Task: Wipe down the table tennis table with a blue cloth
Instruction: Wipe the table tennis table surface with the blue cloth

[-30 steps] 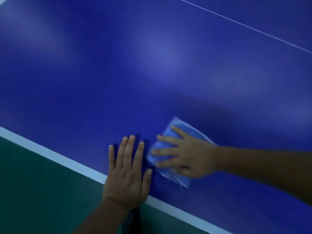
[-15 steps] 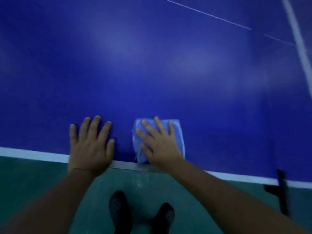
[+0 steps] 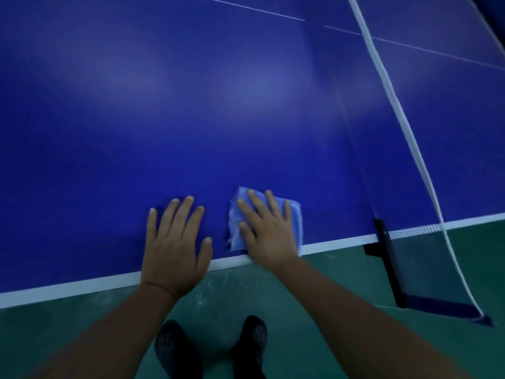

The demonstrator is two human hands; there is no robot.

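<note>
Right hand [image 3: 269,232] flat on folded blue cloth [image 3: 293,214], fingers straight and spread, pressing cloth to table [image 3: 191,119] just inside white edge line [image 3: 328,246]. Left hand [image 3: 175,242] just beside it to left, palm down on bare table, fingers spread, holding nothing. Below hands, two dark shoes [image 3: 177,348] on green floor [image 3: 314,310]. Right of cloth, black net post [image 3: 388,258] clamped at table edge. Beyond, net [image 3: 393,102] with white top band runs across table; thin white centre line [image 3: 246,6] far off.
</note>
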